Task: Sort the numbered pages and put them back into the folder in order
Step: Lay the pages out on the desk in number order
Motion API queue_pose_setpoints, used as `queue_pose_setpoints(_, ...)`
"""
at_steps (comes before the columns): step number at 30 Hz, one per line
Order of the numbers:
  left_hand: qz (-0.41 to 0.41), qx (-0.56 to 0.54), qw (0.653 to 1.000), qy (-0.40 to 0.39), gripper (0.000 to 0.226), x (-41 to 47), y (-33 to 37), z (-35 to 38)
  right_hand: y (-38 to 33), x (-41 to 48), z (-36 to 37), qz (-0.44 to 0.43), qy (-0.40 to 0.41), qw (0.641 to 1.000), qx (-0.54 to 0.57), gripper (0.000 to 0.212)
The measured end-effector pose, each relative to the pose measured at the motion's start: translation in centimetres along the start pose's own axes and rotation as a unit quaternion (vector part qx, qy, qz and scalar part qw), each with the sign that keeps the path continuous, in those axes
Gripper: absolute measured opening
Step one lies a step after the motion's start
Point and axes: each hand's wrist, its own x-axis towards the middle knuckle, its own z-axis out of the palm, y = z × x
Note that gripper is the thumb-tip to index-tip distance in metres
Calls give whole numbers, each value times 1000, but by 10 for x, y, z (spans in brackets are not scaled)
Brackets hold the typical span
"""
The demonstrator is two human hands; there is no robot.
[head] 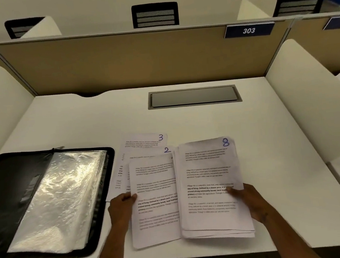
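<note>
A black zip folder (7,184) lies open at the left of the desk, its clear plastic sleeves (60,200) facing up. Page 3 (145,140) and page 2 (152,152) lie flat on the desk, fanned one over the other. My left hand (121,210) pinches the left edge of a single page (155,202) whose number is hidden. My right hand (251,202) grips a stack of several pages (209,187) with page 8 on top, thumb pressed on its face. The stack overlaps the single page's right edge.
The white desk (268,140) has a grey cable hatch (194,97) at the back middle. A tan partition (118,61) closes the far side, white dividers stand at both sides. A sign reading 303 (249,30) hangs on the partition.
</note>
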Motion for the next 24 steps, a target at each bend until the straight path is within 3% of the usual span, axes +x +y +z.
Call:
queue_pose_setpoints(7,15,77,997,28,25,13,-5,7,-26,7,-69,-21,67,997,-2,40)
queue_pose_setpoints(10,12,95,995,36,29,8,-3,10,-34,13,-89,-28,76,997,-13,49)
queue_pose_setpoints(13,11,108,993,34,32,5,0,12,-37,21,-103,-21,74,996,-36,71)
queue_pose_setpoints(14,12,112,993,33,33,4,1,12,-39,23,-105,-16,81,995,-49,71)
queue_pose_setpoints(17,12,112,993,35,33,2,2,11,-44,29,-109,-7,121,990,-77,44)
queue_pose_setpoints(21,6,99,994,41,31,-2,4,13,-50,32,-104,5,242,946,-215,57)
queue_pose_setpoints(24,8,102,994,44,29,-3,5,15,-51,32,-98,24,279,910,-307,70)
